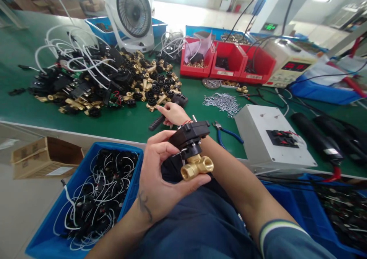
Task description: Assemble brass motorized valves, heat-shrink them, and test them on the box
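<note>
My left hand holds a motorized valve, its thumb under the brass body and its fingers at the black actuator housing. A thin metal pin shows at the black neck between the two. Behind the valve, my right arm crosses leftward over the bench. My right hand is closed around the handle of a black hammer, which lies on the green bench top; its head sticks out beyond the hand. Close by is a heap of brass valve bodies with black fittings.
Black actuators with white cables are heaped at left. Metal pins, blue-handled cutters and a grey switch box lie right. Red bins and a fan stand behind. A blue crate sits below, left.
</note>
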`<state>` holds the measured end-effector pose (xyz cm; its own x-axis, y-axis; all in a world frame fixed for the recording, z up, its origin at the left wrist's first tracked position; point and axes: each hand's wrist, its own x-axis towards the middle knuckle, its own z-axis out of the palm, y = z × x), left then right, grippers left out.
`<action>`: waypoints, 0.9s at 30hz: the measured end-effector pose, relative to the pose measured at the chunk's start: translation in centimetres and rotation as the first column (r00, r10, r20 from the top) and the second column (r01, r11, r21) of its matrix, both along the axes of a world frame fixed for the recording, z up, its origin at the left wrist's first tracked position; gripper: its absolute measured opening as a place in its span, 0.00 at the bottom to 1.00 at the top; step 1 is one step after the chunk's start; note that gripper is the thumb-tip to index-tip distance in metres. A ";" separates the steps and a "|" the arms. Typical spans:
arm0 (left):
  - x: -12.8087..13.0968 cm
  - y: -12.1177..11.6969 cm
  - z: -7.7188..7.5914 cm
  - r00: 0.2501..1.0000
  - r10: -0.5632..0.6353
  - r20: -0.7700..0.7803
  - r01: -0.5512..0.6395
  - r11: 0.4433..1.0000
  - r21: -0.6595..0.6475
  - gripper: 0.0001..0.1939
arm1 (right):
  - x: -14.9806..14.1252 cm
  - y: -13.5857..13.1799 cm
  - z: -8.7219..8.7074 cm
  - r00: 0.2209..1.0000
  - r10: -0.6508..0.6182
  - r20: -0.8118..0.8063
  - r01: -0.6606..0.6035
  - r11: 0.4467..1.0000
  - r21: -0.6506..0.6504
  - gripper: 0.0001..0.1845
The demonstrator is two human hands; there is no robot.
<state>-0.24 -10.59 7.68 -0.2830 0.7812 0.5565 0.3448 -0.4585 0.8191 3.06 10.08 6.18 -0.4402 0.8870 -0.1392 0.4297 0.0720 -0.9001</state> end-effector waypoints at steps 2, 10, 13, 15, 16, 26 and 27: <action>-0.1 0.0 0.0 1.000 0.008 0.005 -0.008 1.000 -0.020 0.28 | 1.7 -0.6 0.4 0.996 -0.079 -0.039 0.079 0.997 -0.015 0.11; 0.9 2.9 -2.4 0.996 0.077 -0.048 -0.078 0.997 -0.022 0.27 | 14.1 -6.5 2.4 0.903 -0.198 -0.380 0.283 0.942 0.181 0.23; 2.2 4.8 -4.3 0.995 0.073 -0.071 -0.076 0.996 -0.037 0.26 | 18.1 -9.0 3.7 0.940 -0.180 -0.290 0.247 0.945 0.215 0.25; 3.2 5.8 -5.5 0.996 0.065 -0.054 -0.069 0.996 -0.060 0.26 | 19.9 -10.6 4.5 0.952 -0.180 -0.248 0.255 0.914 0.315 0.24; 3.7 6.2 -6.0 0.997 0.065 -0.041 -0.068 0.995 -0.070 0.26 | 20.6 -11.2 4.9 0.962 -0.180 -0.205 0.245 0.902 0.356 0.23; 4.9 7.2 -7.4 0.997 0.053 -0.052 -0.057 0.996 -0.064 0.26 | 22.4 -11.8 7.3 0.853 -0.201 0.481 -0.086 0.856 0.510 0.34; 4.9 7.2 -7.3 0.997 0.052 -0.050 -0.056 0.996 -0.071 0.26 | 22.3 -11.8 7.4 0.860 -0.256 0.442 -0.038 0.831 0.555 0.34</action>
